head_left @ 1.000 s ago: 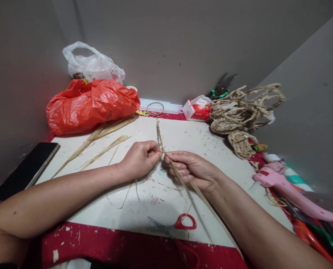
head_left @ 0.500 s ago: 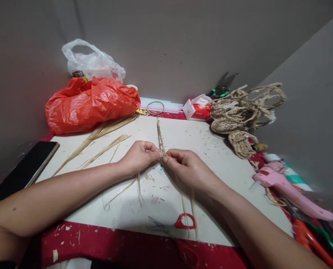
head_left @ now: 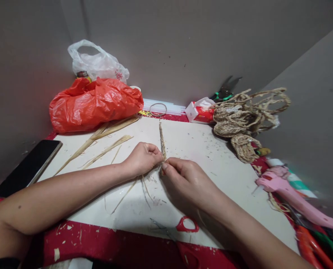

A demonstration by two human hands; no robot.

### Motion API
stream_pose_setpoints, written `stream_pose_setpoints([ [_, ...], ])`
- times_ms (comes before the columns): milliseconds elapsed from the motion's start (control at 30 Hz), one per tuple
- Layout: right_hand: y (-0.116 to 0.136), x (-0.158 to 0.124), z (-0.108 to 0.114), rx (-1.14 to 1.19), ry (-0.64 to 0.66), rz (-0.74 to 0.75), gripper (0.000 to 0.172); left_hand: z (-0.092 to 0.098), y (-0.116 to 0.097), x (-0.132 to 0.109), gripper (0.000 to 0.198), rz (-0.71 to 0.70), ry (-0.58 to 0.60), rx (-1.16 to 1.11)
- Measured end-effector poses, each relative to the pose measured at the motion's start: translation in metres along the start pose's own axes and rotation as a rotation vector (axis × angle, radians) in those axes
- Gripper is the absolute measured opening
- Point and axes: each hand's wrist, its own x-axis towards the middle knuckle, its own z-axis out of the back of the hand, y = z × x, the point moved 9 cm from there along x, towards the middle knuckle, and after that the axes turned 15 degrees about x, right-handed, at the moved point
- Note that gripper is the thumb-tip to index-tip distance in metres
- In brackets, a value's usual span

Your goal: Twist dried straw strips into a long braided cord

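A thin braided straw cord (head_left: 162,137) stands out away from me over the white board, its near end pinched between my hands. My left hand (head_left: 144,158) is closed on it, thumb and index finger together. Against its right side, my right hand (head_left: 183,175) pinches at the same end, where strands meet. Loose fibre strands (head_left: 128,194) trail below my left hand. Just what each fingertip grips is partly hidden. Red-handled scissors (head_left: 187,225) lie on the board below my hands.
Dried husk strips (head_left: 99,140) lie left, by a black phone (head_left: 27,168). An orange plastic bag (head_left: 96,104) stands behind. At right are coiled straw ropes (head_left: 239,119), a tissue pack (head_left: 200,111) and a pink glue gun (head_left: 292,196).
My right hand has shifted slightly down, still pinching. The strands that hung below it over the scissors have swung away. The whole view has shifted a little.
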Motion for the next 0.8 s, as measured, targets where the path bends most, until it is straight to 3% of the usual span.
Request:
stream_pose_setpoints([
  [233,-0.006,-0.004,-0.015,-0.23,-0.046,-0.095,0.031,-0.005,-0.003,-0.001,0.007,0.022,0.111,-0.175],
  [433,0.001,-0.006,-0.015,-0.523,-0.058,-0.053,0.03,-0.011,0.001,-0.005,0.013,0.134,0.185,-0.291],
  [567,0.013,-0.013,-0.027,-0.596,0.033,0.022,0.026,-0.015,0.002,-0.006,0.012,0.151,0.216,-0.374],
  [700,0.032,-0.024,-0.024,-0.412,0.15,0.095,0.029,-0.013,0.006,-0.006,0.011,0.173,0.208,-0.356],
  [733,0.036,-0.024,-0.015,-0.297,0.127,0.103,0.034,-0.012,0.006,-0.005,0.011,0.167,0.2,-0.347],
  [800,0.039,-0.021,0.018,-0.067,-0.079,0.093,0.04,-0.01,0.005,-0.004,0.011,0.14,0.188,-0.341],
])
